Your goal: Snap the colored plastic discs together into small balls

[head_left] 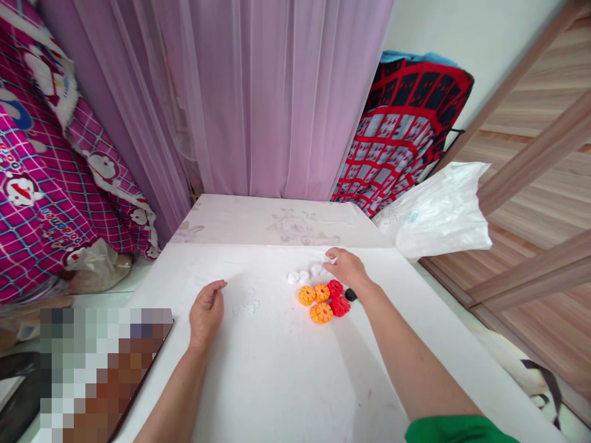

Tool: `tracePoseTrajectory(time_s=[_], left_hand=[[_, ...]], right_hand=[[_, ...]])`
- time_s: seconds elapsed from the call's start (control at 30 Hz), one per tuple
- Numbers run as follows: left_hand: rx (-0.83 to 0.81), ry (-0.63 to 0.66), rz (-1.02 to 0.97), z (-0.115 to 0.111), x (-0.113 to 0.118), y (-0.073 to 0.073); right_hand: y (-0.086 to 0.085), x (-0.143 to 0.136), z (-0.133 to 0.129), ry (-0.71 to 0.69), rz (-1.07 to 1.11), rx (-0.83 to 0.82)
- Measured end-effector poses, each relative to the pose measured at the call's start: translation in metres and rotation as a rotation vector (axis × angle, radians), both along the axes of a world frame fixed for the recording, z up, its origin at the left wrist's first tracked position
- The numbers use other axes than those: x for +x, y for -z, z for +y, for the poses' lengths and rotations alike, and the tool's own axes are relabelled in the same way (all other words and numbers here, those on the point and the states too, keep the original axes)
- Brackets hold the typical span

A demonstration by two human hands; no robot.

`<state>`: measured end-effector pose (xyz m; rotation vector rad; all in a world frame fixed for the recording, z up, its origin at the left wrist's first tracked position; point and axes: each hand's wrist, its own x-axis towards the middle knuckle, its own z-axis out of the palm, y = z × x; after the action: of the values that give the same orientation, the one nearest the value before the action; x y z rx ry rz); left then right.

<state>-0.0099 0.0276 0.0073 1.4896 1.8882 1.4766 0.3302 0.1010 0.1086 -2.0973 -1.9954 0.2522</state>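
On the white table lie orange notched discs (322,312), red discs (340,305) and a black piece (351,295), partly behind my right forearm. Several white pieces (298,277) form a row just behind them. My right hand (340,264) is at the right end of that row, its thumb and fingers curled together around something white that is mostly hidden. Pale, nearly transparent pieces (252,306) rest left of the middle. Beside them, further left, my left hand (209,311) is held with its fingers curled in and thumb against them; whatever it may hold is hidden.
The white table (277,381) has a flowered cover strip at its far edge. A white plastic bag (443,212) hangs at the right rear corner. Purple curtains (268,98) stand behind, with a red patterned cloth (392,141) on the right. Something pixelated covers the lower left.
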Motion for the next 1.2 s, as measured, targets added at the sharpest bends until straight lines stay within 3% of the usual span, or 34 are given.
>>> tracePoseTrajectory(time_s=[0.13,0.5,0.7,0.9,1.03,1.2], left_hand=[[-0.010,0.006,0.028,-0.001,0.000,-0.003],[-0.012,0.004,0.063,-0.001,0.000,-0.004],[-0.018,0.010,0.041,-0.001,-0.001,-0.002],[-0.011,0.010,0.026,0.000,0.000,-0.002],[0.003,0.010,0.022,0.001,0.000,-0.001],[0.021,0.007,0.010,0.001,0.000,0.003]], right_hand=[[0.005,0.025,0.008,-0.088,-0.106,-0.062],[0.017,0.016,0.016,-0.176,-0.120,-0.068],[0.015,0.017,0.013,-0.177,-0.069,-0.062],[0.002,0.021,0.007,-0.109,-0.044,-0.033],[-0.005,-0.007,-0.005,-0.186,-0.014,0.006],[0.003,-0.086,-0.028,-0.442,0.045,-0.044]])
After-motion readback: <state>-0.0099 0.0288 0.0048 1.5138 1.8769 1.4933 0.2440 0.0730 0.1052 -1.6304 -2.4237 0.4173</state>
